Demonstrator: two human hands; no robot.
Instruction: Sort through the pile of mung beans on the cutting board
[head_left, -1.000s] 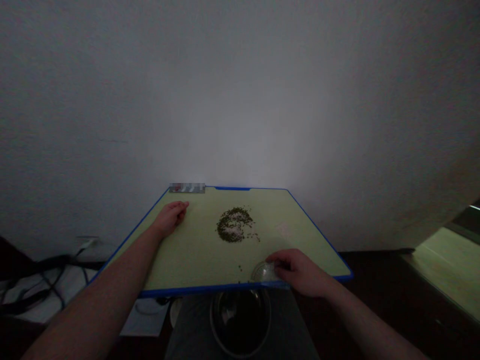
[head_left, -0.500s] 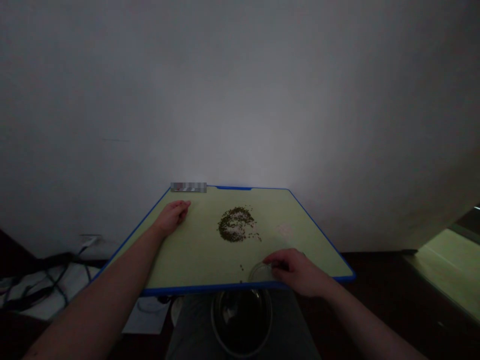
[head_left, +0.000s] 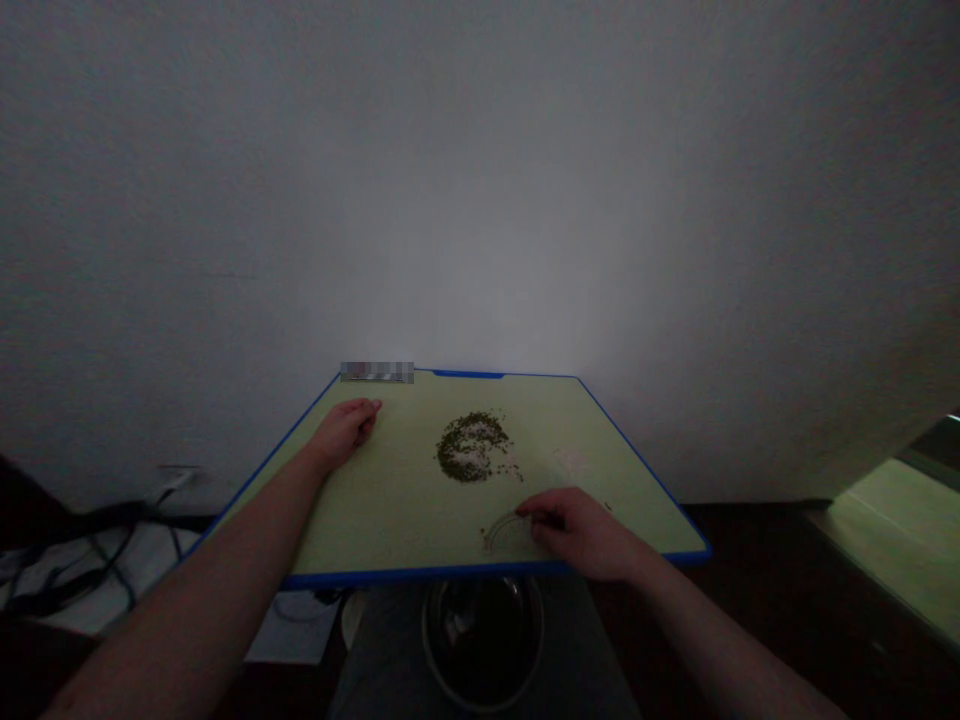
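My right hand (head_left: pixel 581 530) grips a clear round dish or lid (head_left: pixel 504 532) by its right side, low over the front of the pale green table (head_left: pixel 375 520). A few dark seeds lie by the dish's left rim. Beyond it, mid-table, is a heap of small dark green seeds, like mung beans (head_left: pixel 454 460), mixed with pale pinkish grains (head_left: pixel 472 458). My left hand (head_left: pixel 346 430) rests on the table left of the heap, its fingers curled in and nothing seen in them. The inside of its palm is hidden.
A bowl with a shiny rim (head_left: pixel 427 640) sits in my lap below the table's blue front edge. Pale grains (head_left: pixel 572 459) lie right of the heap. Cables (head_left: pixel 105 560) are at lower left. A wall (head_left: pixel 480 200) stands behind the table.
My right hand has moved slightly left and away from me with the clear dish, which now reaches the loose seeds near the front edge. The left hand stays in place.
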